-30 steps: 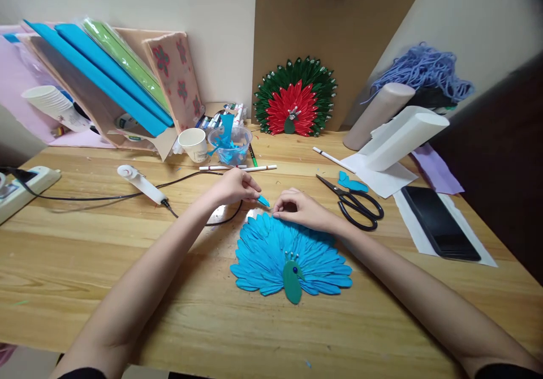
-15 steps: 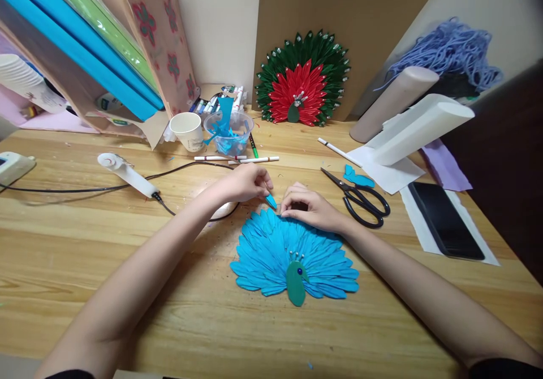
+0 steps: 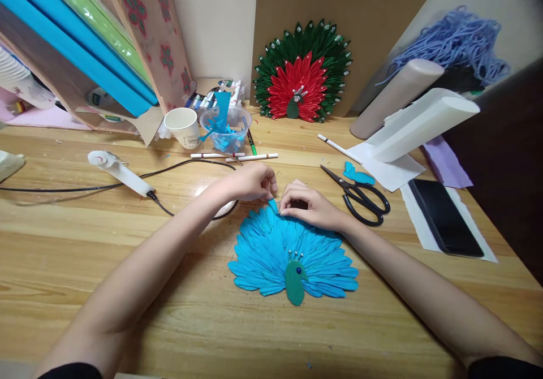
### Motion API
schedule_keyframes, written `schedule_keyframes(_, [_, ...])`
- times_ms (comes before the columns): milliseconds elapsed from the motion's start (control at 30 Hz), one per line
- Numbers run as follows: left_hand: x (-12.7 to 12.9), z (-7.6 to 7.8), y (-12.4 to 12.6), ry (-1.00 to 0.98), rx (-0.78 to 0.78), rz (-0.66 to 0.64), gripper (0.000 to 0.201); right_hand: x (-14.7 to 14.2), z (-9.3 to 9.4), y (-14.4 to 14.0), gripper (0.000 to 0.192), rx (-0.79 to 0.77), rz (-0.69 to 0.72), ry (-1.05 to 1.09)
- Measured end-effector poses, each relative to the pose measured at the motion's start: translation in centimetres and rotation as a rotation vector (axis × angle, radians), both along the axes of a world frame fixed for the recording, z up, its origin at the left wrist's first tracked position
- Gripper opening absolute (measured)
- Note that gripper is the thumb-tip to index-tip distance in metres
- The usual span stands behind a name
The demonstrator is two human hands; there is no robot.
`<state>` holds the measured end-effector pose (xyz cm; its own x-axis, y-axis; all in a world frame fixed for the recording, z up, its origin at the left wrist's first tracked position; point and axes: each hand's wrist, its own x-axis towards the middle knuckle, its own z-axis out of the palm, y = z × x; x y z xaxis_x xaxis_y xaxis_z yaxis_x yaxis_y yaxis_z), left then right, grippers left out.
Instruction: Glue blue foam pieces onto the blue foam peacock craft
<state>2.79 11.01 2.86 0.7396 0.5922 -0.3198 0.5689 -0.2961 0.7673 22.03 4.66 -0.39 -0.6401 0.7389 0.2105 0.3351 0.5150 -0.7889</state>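
Note:
A blue paper peacock (image 3: 263, 254) lies flat on the wooden table, its fan made of many layered feathers. At the fan's lower middle is a green head and body piece (image 3: 294, 288) with a dark blue eye and several pin-like crest points. My left hand (image 3: 254, 181) pinches a small blue paper feather (image 3: 272, 205) just above the fan's top edge; its lower tip meets the other feathers. Close beside it, my right hand (image 3: 307, 205) has thumb and finger pressed together at the top edge of the fan, touching it. Exactly what those fingertips grip is hidden.
Black-handled scissors (image 3: 360, 198) and blue scraps (image 3: 358, 174) lie right of my hands, near a phone (image 3: 445, 218). Leftward is a white corded tool (image 3: 121, 172). Behind stand a paper cup (image 3: 182, 127), a clear bowl (image 3: 227, 138) and a red-green peacock (image 3: 303, 73).
My left hand has moved slightly right and brought the feather's tip down to the fan's top edge. My right hand stays at the edge. The camera view has shifted a little.

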Motion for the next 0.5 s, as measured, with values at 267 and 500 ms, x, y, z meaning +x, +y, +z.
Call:
schedule_keyframes(267, [0.07, 0.16, -0.28, -0.001, 0.069, -0.066, 0.016, -0.04, -0.06, -0.01, 0.007, -0.01, -0.007, -0.006])
schedule_keyframes(500, [0.22, 0.68, -0.6, 0.043, 0.13, -0.091, 0.017, -0.06, 0.12, -0.04, 0.008, -0.025, -0.011, -0.02])
